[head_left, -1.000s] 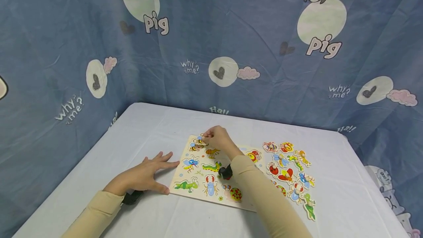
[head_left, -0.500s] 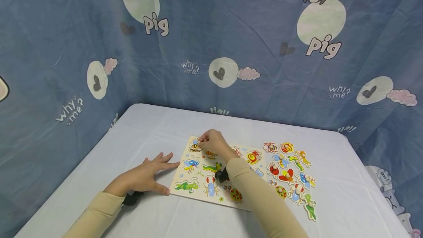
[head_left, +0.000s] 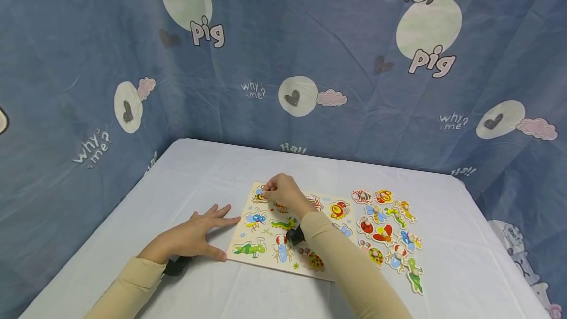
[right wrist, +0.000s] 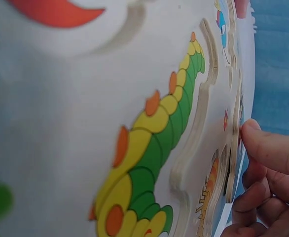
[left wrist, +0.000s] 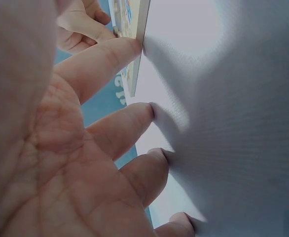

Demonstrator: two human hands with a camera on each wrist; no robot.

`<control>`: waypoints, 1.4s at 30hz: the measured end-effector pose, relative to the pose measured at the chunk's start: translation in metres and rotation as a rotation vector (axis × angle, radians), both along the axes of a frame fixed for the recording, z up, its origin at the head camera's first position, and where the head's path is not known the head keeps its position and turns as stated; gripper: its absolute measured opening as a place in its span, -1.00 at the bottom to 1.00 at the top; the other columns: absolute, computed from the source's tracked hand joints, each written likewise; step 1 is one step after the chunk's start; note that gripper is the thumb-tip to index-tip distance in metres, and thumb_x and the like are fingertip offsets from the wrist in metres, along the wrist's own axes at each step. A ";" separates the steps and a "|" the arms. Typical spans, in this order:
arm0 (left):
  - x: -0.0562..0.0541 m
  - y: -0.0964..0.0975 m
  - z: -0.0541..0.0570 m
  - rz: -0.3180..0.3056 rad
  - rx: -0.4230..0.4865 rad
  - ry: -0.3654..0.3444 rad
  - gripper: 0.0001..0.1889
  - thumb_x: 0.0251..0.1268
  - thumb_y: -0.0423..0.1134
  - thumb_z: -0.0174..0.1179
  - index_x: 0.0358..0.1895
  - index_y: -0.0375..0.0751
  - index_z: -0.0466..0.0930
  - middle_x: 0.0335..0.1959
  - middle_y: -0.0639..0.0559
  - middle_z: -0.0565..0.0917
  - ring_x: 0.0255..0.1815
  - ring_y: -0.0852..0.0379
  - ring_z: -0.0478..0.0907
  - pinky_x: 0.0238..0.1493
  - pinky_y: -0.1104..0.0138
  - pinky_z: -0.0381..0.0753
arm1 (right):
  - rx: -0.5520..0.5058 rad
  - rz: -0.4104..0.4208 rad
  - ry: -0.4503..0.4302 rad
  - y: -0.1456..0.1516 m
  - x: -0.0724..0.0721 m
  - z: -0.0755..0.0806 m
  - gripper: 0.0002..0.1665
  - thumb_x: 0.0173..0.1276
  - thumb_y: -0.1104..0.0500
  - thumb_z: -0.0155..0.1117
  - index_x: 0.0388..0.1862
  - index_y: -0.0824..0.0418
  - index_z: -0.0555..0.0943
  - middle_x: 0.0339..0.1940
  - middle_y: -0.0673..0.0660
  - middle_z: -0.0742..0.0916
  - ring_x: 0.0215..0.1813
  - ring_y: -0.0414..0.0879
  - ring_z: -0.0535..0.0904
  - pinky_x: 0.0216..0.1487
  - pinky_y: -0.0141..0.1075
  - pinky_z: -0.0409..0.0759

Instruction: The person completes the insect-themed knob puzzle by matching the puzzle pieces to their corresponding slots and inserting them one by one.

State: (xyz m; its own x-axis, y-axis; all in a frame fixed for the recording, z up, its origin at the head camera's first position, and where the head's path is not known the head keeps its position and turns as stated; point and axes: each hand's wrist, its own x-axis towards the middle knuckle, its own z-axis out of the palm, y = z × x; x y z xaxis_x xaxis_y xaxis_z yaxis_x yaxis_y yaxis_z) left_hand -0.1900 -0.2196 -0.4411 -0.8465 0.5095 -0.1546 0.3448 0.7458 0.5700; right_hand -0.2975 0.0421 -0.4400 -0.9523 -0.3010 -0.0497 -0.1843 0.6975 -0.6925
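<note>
My right hand (head_left: pixel 285 193) pinches a bee puzzle piece (head_left: pixel 258 196) over the bee recess at the far left corner of the wooden puzzle board (head_left: pixel 267 260). In the right wrist view, the thumb and fingers of that hand (right wrist: pixel 270 163) meet at the far edge of the board, past the caterpillar recess (right wrist: pixel 154 143); most of the piece is hidden there. Against the board's left side rests my left hand (head_left: pixel 195 233), its fingers spread. The left wrist view has one fingertip (left wrist: pixel 132 47) at the board's edge and the other fingertips on the cloth.
Several loose insect pieces with knobs lie right of the board, among them a spider (head_left: pixel 362 197), a ladybird (head_left: pixel 366 225) and a grasshopper (head_left: pixel 415 277). A white cloth (head_left: pixel 212 166) covers the table. Behind it hangs a blue printed curtain (head_left: pixel 248 127).
My right hand has brought the bee piece left and slightly down, from beside the bee recess to over it, then barely shifted. My left hand has stayed at the board's side.
</note>
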 end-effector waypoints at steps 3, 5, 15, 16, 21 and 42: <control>0.000 -0.001 0.001 -0.009 -0.007 0.012 -0.01 -0.03 0.12 0.68 0.57 0.05 0.50 0.74 -0.34 0.16 0.73 -0.62 -0.10 0.47 -0.69 -0.22 | -0.003 0.000 0.001 -0.001 -0.001 0.000 -0.89 0.50 0.16 0.48 -0.24 0.16 0.81 -0.40 0.00 0.70 -0.36 -0.17 0.47 -0.26 -0.36 0.46; -0.001 -0.001 0.001 -0.001 -0.001 0.003 -0.01 -0.02 0.13 0.68 0.58 0.05 0.50 0.75 -0.33 0.14 0.74 -0.60 -0.13 0.48 -0.68 -0.25 | -0.005 0.001 -0.005 -0.001 -0.002 0.001 -0.89 0.50 0.16 0.47 -0.24 0.16 0.80 -0.39 0.00 0.72 -0.36 -0.17 0.49 -0.26 -0.36 0.48; -0.002 -0.001 0.000 0.007 -0.004 0.017 -0.01 -0.03 0.16 0.68 0.57 0.08 0.51 0.76 -0.29 0.15 0.75 -0.58 -0.11 0.49 -0.68 -0.22 | 0.029 0.011 0.003 -0.001 -0.004 0.006 -0.88 0.50 0.14 0.48 -0.26 0.15 0.82 -0.40 0.00 0.73 -0.38 -0.17 0.48 -0.25 -0.36 0.47; -0.002 -0.001 0.000 0.008 -0.004 0.016 -0.01 -0.03 0.16 0.68 0.57 0.08 0.51 0.76 -0.29 0.15 0.75 -0.57 -0.11 0.49 -0.68 -0.22 | 0.028 0.011 -0.001 0.000 -0.004 0.006 -0.88 0.50 0.14 0.48 -0.25 0.15 0.82 -0.40 0.00 0.73 -0.38 -0.17 0.48 -0.25 -0.35 0.47; -0.001 0.000 -0.002 0.013 -0.006 0.011 -0.01 -0.04 0.17 0.68 0.57 0.09 0.50 0.76 -0.28 0.14 0.75 -0.57 -0.13 0.49 -0.68 -0.25 | 0.016 0.024 -0.019 0.002 -0.004 0.006 -0.88 0.50 0.14 0.48 -0.24 0.15 0.81 -0.42 -0.01 0.70 -0.38 -0.17 0.46 -0.28 -0.36 0.45; 0.000 0.002 0.000 0.008 -0.023 0.005 -0.01 -0.02 0.16 0.68 0.57 0.07 0.50 0.76 -0.28 0.15 0.75 -0.57 -0.11 0.49 -0.68 -0.23 | -0.004 0.066 -0.052 0.004 -0.006 0.003 -0.90 0.51 0.14 0.47 -0.19 0.15 0.81 -0.46 -0.04 0.63 -0.39 -0.19 0.44 -0.30 -0.40 0.42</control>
